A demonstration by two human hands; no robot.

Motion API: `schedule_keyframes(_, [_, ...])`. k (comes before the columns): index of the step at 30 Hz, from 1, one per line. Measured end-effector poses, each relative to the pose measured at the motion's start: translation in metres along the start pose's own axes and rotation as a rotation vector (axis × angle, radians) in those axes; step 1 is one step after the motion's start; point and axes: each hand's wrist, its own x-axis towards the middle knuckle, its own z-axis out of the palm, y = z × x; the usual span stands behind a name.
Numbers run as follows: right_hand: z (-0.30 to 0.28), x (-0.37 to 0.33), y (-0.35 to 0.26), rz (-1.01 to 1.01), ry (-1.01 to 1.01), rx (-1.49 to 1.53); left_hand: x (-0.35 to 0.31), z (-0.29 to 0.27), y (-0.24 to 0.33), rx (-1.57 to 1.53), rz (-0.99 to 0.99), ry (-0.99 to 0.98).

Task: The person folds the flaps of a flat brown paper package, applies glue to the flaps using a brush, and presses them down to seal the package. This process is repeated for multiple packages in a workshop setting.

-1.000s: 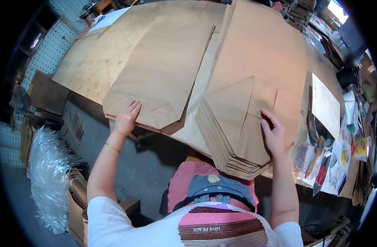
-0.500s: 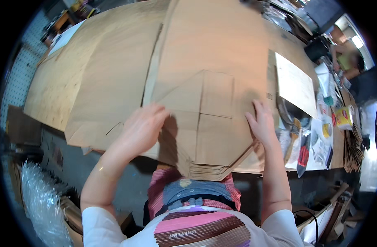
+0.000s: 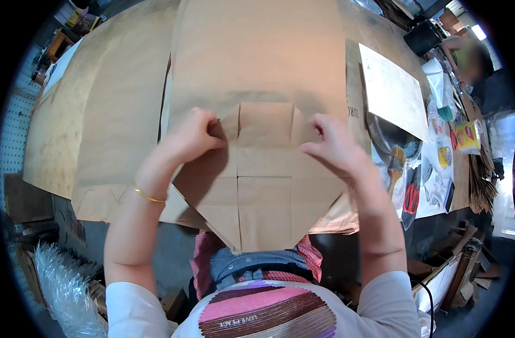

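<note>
In front of me lies a large brown paper bag (image 3: pixel 257 62), topmost on other brown paper. Its near end is folded into a wide, many-sided bottom flap (image 3: pixel 264 160) with straight creases, its near tip overhanging the table edge. My left hand (image 3: pixel 198 135) is closed at the flap's upper left edge, fingers curled and thumb toward the middle. My right hand (image 3: pixel 333 141) is bent the same way at the upper right edge, its thumb resting near the paper. The fingertips are partly hidden.
More brown paper (image 3: pixel 122 107) covers the wooden table (image 3: pixel 52 135) to the left. On the right are a white board (image 3: pixel 392 90), a brush (image 3: pixel 396 163), a red-handled tool (image 3: pixel 410 197) and a yellow container (image 3: pixel 467 137). Another person (image 3: pixel 468 59) is at the far right.
The bag's bottom has opened out into a broader, flatter shape. Both hands have moved farther up the paper and curled in at its sides. The view has shifted a little.
</note>
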Motion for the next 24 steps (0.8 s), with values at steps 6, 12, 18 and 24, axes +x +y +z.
schedule_keyframes(6, [-0.02, -0.01, 0.011, -0.392, -0.217, -0.478, -0.026, -0.001, -0.014, 0.565, 0.297, 0.081])
schedule_keyframes(12, [0.003, -0.041, -0.005, -0.528, 0.006, -0.589, -0.056, 0.041, 0.01, 1.041, 0.176, 0.337])
schedule_keyframes(18, [0.076, -0.06, -0.042, -0.358, -0.089, -0.282, -0.064, 0.095, 0.015, 0.385, 0.382, 0.079])
schedule_keyframes(24, [0.052, -0.085, -0.006, -0.12, 0.053, -0.282, -0.082, 0.077, -0.033, 0.414, 0.233, 0.191])
